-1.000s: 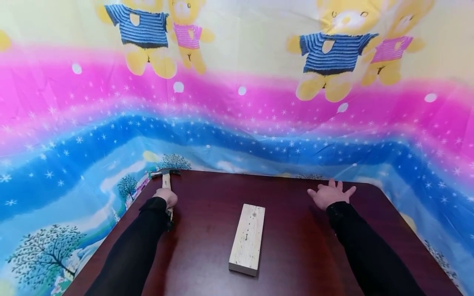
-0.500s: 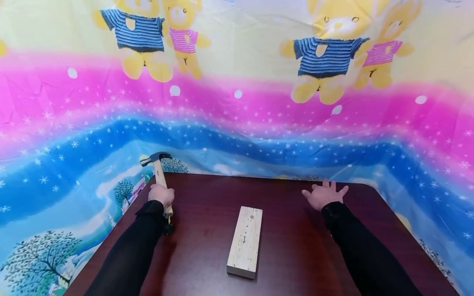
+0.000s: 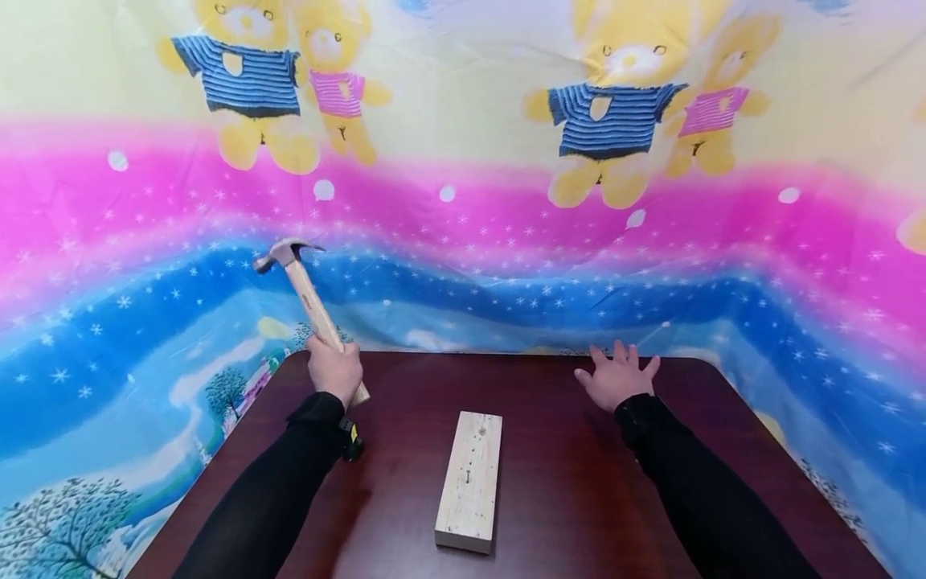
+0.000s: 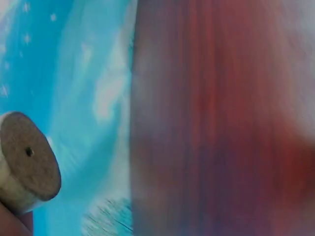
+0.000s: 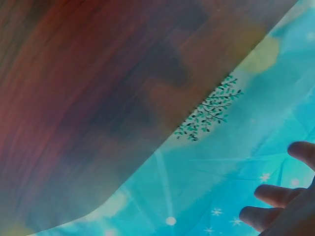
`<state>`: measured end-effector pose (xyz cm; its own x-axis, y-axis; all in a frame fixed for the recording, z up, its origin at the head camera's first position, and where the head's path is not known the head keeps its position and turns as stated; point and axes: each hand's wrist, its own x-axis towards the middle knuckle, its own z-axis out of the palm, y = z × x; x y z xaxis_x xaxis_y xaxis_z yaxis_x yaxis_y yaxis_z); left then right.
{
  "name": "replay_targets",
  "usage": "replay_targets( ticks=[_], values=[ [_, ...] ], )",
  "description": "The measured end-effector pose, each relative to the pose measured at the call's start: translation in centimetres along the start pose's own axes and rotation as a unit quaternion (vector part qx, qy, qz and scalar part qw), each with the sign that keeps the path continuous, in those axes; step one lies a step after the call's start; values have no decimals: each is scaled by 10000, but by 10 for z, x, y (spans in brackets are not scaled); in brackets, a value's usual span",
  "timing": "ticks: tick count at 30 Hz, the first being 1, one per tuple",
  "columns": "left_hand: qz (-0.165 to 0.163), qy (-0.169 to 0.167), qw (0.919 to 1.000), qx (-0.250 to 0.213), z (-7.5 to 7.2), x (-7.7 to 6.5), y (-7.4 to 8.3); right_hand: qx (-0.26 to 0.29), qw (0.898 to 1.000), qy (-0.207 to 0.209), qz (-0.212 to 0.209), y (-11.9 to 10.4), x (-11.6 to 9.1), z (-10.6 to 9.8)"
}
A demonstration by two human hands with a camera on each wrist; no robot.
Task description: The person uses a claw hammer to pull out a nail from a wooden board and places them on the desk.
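Note:
My left hand (image 3: 335,370) grips the wooden handle of a claw hammer (image 3: 311,301), whose metal head points up and to the left above the table's far left corner. In the left wrist view the handle's round butt end (image 4: 30,155) shows, with a small hole in it. Toward the far right of the table, my right hand (image 3: 616,379) has its fingers spread and holds nothing; some of its fingers (image 5: 275,195) show in the right wrist view. Between the hands, nearer to me, a pale wooden block (image 3: 469,482) lies flat, with a nail (image 3: 468,476) and several small dark marks on its top.
The dark red table (image 3: 557,482) has a rounded far right corner. Behind and at both sides hangs a printed cloth (image 3: 463,217) with bears and snowflakes, close to the table's edges. A black band with a small camera (image 3: 350,438) sits on the left wrist.
My left hand has raised the hammer from near the table's far edge, and its head has swung upward. The right hand stays spread. The whole head view has shifted slightly.

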<state>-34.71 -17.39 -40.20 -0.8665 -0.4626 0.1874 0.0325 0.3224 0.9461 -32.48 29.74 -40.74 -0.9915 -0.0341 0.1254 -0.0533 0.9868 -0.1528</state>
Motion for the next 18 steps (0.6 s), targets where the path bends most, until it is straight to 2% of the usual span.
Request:
replay_targets(
  ticks=[3,5,8,10,12,14,18],
  values=[
    [517,74,9986,13,9,-1,14,14,9997,208,-91,-5,1,-5],
    [973,36,9952,96,14,-1,25,44,9992,358,-159,-8,1,-9],
    [1757,-140,9838,336,19,0,41,61,9973,699,-209,-13,3,-14],
    [2327,-359,9703,556,20,1,51,65,9954,925,-238,-17,4,-17],
    [2946,-541,9499,889,22,2,61,112,9933,1109,-294,-21,5,-19],
    [3596,-692,9218,1274,23,0,69,145,9921,1197,-348,-24,5,-21],
    [4769,-778,8525,1997,29,-5,82,261,9917,1196,-400,-25,2,-24]
  ],
)
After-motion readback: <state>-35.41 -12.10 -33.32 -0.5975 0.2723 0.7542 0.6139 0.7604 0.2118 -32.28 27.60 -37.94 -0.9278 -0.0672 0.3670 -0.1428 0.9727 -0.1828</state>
